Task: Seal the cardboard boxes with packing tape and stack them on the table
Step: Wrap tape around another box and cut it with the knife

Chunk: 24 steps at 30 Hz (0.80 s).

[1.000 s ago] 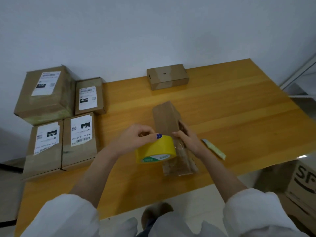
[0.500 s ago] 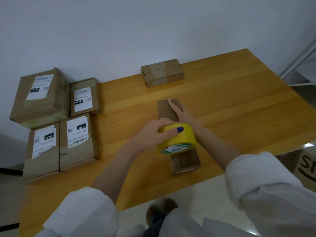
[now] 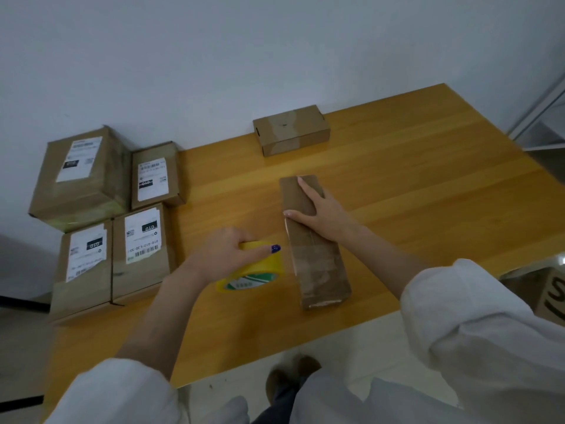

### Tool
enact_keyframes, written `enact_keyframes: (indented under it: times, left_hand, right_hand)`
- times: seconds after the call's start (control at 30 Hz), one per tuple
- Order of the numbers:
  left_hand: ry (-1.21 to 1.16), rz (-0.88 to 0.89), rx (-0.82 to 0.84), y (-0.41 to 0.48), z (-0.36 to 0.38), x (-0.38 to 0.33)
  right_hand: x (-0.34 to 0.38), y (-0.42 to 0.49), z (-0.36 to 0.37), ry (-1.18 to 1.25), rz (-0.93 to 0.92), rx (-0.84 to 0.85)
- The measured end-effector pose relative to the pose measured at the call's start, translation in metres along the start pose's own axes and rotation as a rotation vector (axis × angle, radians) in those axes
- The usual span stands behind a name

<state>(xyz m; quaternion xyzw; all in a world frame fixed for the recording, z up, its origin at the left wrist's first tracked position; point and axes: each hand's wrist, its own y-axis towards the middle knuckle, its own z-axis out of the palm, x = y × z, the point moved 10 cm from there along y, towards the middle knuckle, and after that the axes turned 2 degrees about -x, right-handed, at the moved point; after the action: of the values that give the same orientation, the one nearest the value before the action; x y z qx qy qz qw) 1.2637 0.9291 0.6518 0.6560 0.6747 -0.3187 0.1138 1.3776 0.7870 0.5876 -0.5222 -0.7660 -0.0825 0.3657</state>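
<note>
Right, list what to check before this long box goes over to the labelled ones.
1. Long box steadied: ok, the right hand lies flat on its top.
2. Tape roll secured: ok, the left hand grips it, left of the box.
3. Top seam taped end to end: cannot tell; glossy tape shows on the near half only.
4. Tape cut free of the roll: cannot tell.
5. Path to the labelled boxes: not ok, the roll and left hand sit between.
</note>
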Motion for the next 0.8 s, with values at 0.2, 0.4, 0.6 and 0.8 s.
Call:
enact_keyframes:
  times: [0.2, 0.4, 0.6, 0.8]
  left_hand:
    - [-0.096, -0.106, 0.018, 0.003, 0.016, 0.020]
    - [-0.083, -0.117, 0.042, 0.009, 0.033, 0.021]
    - [-0.049, -0.094, 0.021, 0.016, 0.042, 0.013]
    - [-0.048, -0.063, 0.015, 0.022, 0.044, 0.007]
  right_hand:
    - [0.003, -0.002, -0.001, 0.003, -0.005, 0.006]
    - [0.003, -0.003, -0.001, -0.035, 0.010, -0.006]
    - [0.007, -0.022, -0.009, -0.264, 0.081, -0.166]
    - [0.012, -0.066, -0.002, -0.481, 0.161, -0.423]
